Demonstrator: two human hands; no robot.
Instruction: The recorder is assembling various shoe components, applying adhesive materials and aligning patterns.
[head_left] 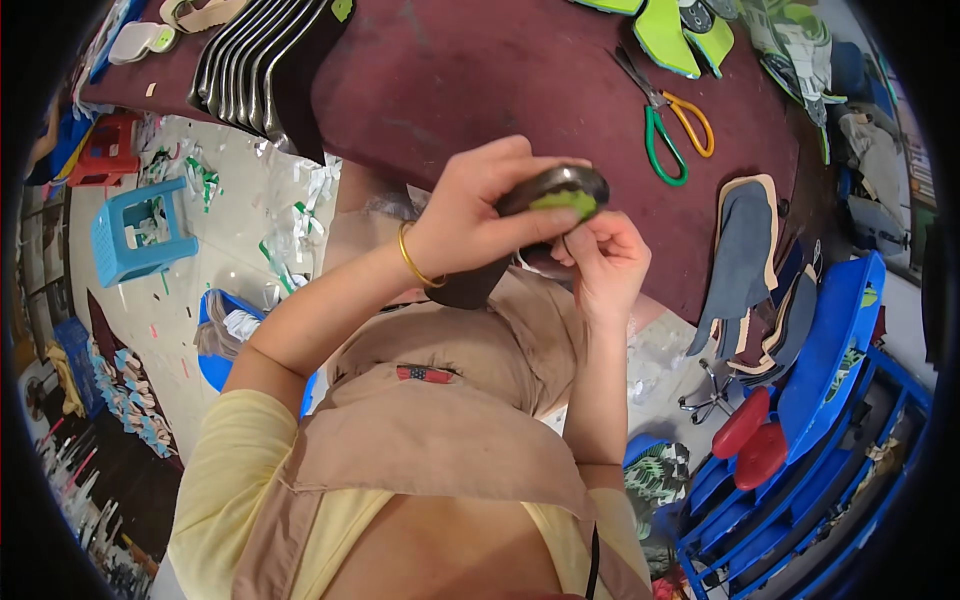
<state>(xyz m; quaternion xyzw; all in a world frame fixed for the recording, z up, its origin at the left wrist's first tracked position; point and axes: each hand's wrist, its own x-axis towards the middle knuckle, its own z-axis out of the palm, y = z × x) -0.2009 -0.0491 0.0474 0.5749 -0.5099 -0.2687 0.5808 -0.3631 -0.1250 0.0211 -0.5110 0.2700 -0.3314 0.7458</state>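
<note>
My left hand (490,205), with a gold bangle on its wrist, is closed around a dark, glossy, curved piece (553,186) that looks like a shoe part. A bright green patch shows on its near side, under my thumb. A dark flap hangs below the hand. Close beside it, my right hand (605,260) pinches thumb and fingers together at the piece's lower edge; what lies between the fingertips is too small to tell. Both hands are above my lap, at the table's near edge. Several similar dark curved pieces (262,75) lie nested in a row at the table's upper left.
Scissors (662,118) with green and orange handles lie on the dark red table (440,80). Lime-green shoe parts (665,38) are at the far edge, grey and tan sole-shaped pieces (745,235) at the right. A blue stool (145,230) and scraps stand left; a blue rack (800,500) stands right.
</note>
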